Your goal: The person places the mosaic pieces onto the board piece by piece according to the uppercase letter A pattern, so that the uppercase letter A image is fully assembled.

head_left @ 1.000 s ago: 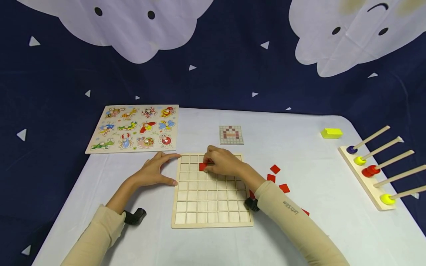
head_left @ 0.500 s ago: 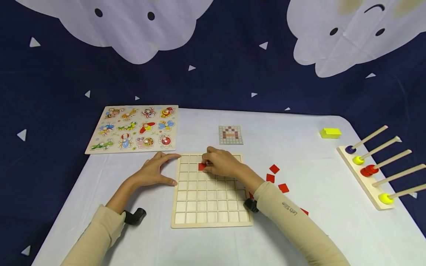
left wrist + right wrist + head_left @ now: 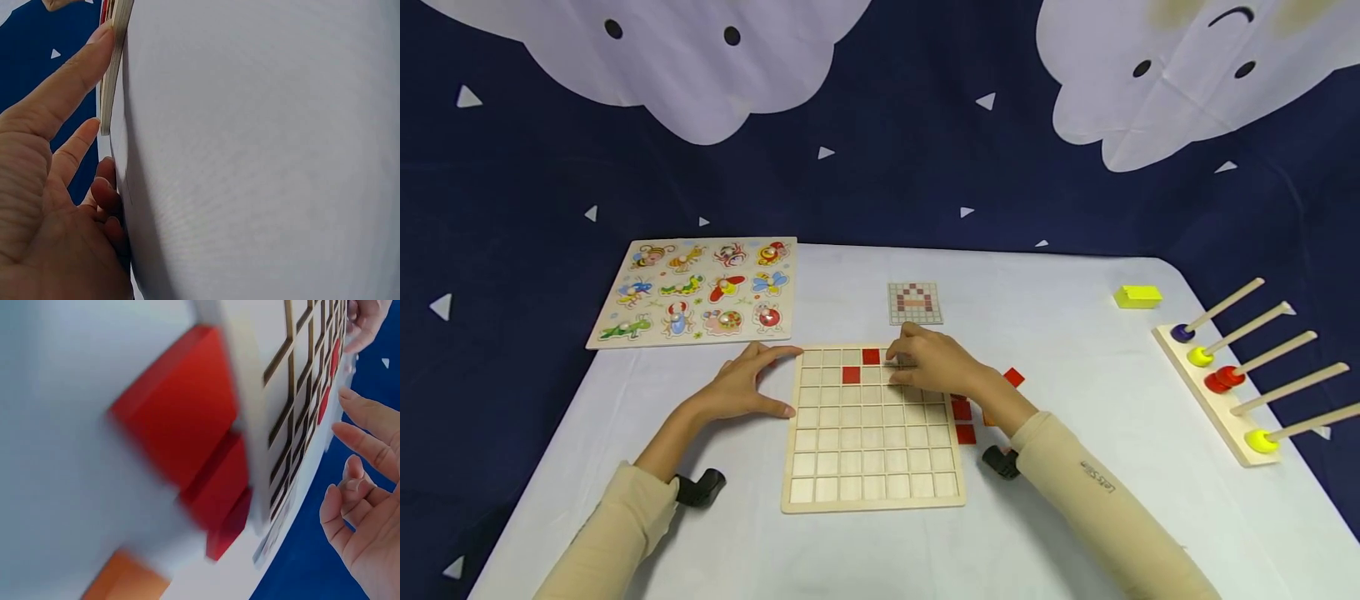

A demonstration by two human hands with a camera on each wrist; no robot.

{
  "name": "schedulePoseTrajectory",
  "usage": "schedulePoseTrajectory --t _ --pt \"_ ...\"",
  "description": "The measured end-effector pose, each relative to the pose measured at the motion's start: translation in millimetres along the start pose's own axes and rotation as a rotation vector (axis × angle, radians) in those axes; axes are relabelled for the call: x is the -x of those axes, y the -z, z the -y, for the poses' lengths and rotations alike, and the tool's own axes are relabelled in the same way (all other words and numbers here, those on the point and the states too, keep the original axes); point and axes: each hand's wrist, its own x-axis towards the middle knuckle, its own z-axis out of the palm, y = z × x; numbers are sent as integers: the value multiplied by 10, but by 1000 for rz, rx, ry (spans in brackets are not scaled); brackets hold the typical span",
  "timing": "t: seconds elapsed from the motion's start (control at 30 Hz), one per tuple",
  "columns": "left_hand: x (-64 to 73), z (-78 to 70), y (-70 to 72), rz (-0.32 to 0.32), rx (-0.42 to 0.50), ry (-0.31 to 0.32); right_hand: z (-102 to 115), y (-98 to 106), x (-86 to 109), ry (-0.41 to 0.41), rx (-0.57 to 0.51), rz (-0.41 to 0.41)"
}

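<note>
A wooden grid board (image 3: 850,462) lies on the white table. Two red square tiles sit in its cells: one red tile (image 3: 870,357) in the top row, another red tile (image 3: 851,375) one row lower and to the left. My left hand (image 3: 737,390) rests at the board's left side, with its index fingertip at the upper corner and the thumb tip (image 3: 103,37) against the edge. Over the board's upper right part hovers my right hand (image 3: 938,360), fingers apart and holding nothing.
Loose red tiles (image 3: 966,434) lie along the board's right edge, with an orange tile (image 3: 128,578) near them. Behind the board is a small pattern card (image 3: 914,317). An insect puzzle (image 3: 692,292) lies back left; a yellow block (image 3: 1138,297) and a peg stand (image 3: 1217,396) are at right.
My right hand has moved right, away from the two red tiles, which now show uncovered in the grid. The left hand keeps its place at the board. The head view has shifted slightly.
</note>
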Motion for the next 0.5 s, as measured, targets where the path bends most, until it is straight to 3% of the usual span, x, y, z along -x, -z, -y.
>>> schedulePoseTrajectory --t 0.5 --pt "-9 13 -1 5 1 -12 -360 144 467 -97 -40 -63"
